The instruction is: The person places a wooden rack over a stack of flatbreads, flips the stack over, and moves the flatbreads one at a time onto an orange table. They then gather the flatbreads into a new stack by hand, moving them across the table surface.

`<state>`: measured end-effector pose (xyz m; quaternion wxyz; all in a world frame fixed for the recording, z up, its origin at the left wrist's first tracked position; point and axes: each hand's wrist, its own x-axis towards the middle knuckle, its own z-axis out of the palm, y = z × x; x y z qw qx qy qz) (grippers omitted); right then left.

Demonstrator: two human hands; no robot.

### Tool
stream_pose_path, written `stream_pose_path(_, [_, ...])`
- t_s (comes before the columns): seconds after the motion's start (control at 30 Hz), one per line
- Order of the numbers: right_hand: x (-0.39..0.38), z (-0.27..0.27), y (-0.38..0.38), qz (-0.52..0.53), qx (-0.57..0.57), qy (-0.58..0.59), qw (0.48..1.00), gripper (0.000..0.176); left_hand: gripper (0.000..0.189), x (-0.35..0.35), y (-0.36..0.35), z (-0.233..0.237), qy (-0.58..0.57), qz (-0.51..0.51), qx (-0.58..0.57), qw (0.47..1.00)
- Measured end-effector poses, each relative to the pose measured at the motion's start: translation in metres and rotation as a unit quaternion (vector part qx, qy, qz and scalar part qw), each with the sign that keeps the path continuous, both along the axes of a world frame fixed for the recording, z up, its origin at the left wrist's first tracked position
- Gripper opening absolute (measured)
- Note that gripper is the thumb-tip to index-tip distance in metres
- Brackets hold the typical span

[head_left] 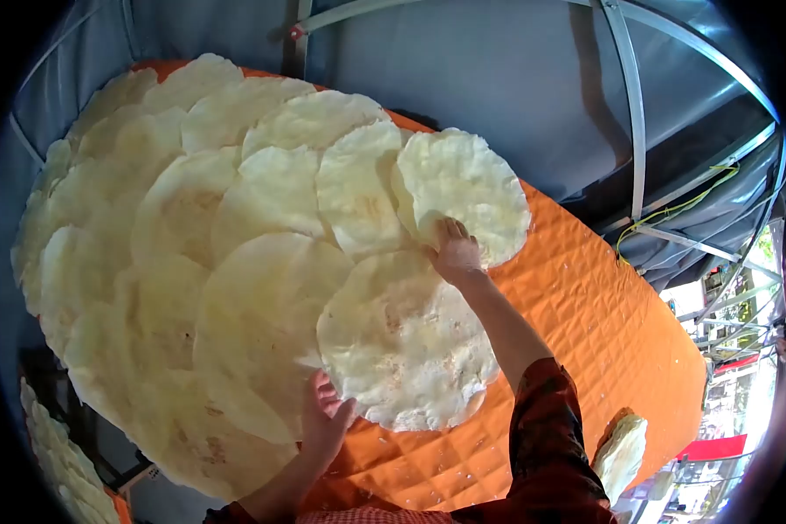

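Large, thin round flatbreads lie overlapping across an orange quilted cloth (585, 323). My right hand (456, 251) rests with outstretched fingers on the lower edge of the far-right flatbread (463, 179), just above the upper edge of the near flatbread (406, 341). That near flatbread is pale, with brownish toasted patches and a ragged rim. At its lower left edge is my left hand (325, 415), thumb and fingers apart, fingertips right at the rim. Another flatbread (258, 327) lies beside it on the left, partly under its neighbours.
A smaller stack of flatbread (622, 454) sits at the cloth's near right edge. More flatbreads (61, 454) lie on a separate surface at the lower left. Grey sheeting (498, 79) on metal poles (633, 113) stands behind the table, with a yellow wire (672, 212) at the right.
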<state>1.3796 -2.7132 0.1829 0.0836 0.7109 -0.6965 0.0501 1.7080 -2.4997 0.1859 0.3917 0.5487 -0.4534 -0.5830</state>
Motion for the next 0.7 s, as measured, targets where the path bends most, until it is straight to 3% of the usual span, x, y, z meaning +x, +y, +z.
stream_pose_path(0.2, [0.000,-0.011,-0.017,-0.056,0.005,0.021,0.998,0.054,0.066,0.006,-0.009,-0.004,0.073,-0.004,0.028,0.997])
stream_pose_path(0.3, [-0.044,-0.021,-0.042,-0.020,-0.006,0.026,0.999,0.026,0.066,0.002,-0.007,-0.008,0.088,0.022,0.039,0.995])
stream_pose_path(0.33, [-0.054,-0.006,-0.045,-0.083,-0.019,0.044,0.995,0.023,0.065,0.000,-0.007,-0.007,0.105,0.041,0.056,0.992])
stream_pose_path(0.37, [-0.049,0.040,-0.037,-0.069,-0.042,0.026,0.996,0.026,0.065,-0.001,-0.002,-0.005,0.122,0.066,0.075,0.987])
stream_pose_path(0.4, [-0.041,0.089,-0.017,-0.026,-0.063,0.067,0.995,0.028,0.060,-0.002,0.000,0.001,0.127,0.083,0.096,0.984])
stream_pose_path(0.43, [-0.028,0.120,0.009,0.022,-0.139,0.023,0.990,0.025,0.056,-0.003,-0.001,0.007,0.134,0.099,0.114,0.979])
stream_pose_path(0.47, [-0.007,0.149,0.046,0.014,-0.088,0.047,0.995,0.022,0.052,-0.004,-0.003,0.012,0.146,0.116,0.126,0.974])
stream_pose_path(0.53, [0.034,0.151,0.120,0.075,-0.172,0.024,0.982,0.023,0.040,-0.004,-0.004,0.005,0.127,0.099,0.145,0.976])
stream_pose_path(0.57, [0.062,0.154,0.151,0.125,-0.211,-0.075,0.967,0.029,0.034,-0.005,-0.004,0.004,0.118,0.090,0.155,0.977])
stream_pose_path(0.6, [0.078,0.128,0.187,0.132,-0.172,-0.063,0.974,0.033,0.020,-0.004,-0.008,0.016,0.150,0.078,0.216,0.962])
stream_pose_path(0.63, [0.088,0.094,0.219,0.124,-0.076,-0.065,0.987,0.039,0.019,-0.008,-0.008,0.018,0.151,0.070,0.231,0.959])
stream_pose_path(0.7, [0.113,0.053,0.252,0.116,0.033,-0.110,0.987,0.026,0.018,-0.015,-0.006,0.007,0.145,0.052,0.257,0.954])
